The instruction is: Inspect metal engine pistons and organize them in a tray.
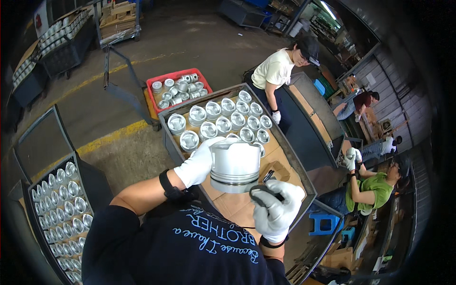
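Note:
My left hand (197,165), in a white glove, grips a large silver piston (235,161) from its left side. The piston hangs close to me above the cart, its ringed grooves toward the lower end. In my white-gloved right hand (278,209) is a small dark, rounded object (264,194), pinched by the fingers at the piston's lower right edge. Its exact kind I cannot make out, nor whether it touches the piston. Beyond both hands, several silver pistons (208,129) stand in rows on the cardboard-lined cart (280,164).
A red plastic crate (151,97) of jumbled pistons sits past the cart's far left corner. Another cart (80,166) with rows of pistons stands at my left. An opened small cardboard box (278,170) lies on my cart. Co-workers stand or sit to the right, near a blue stool (324,223).

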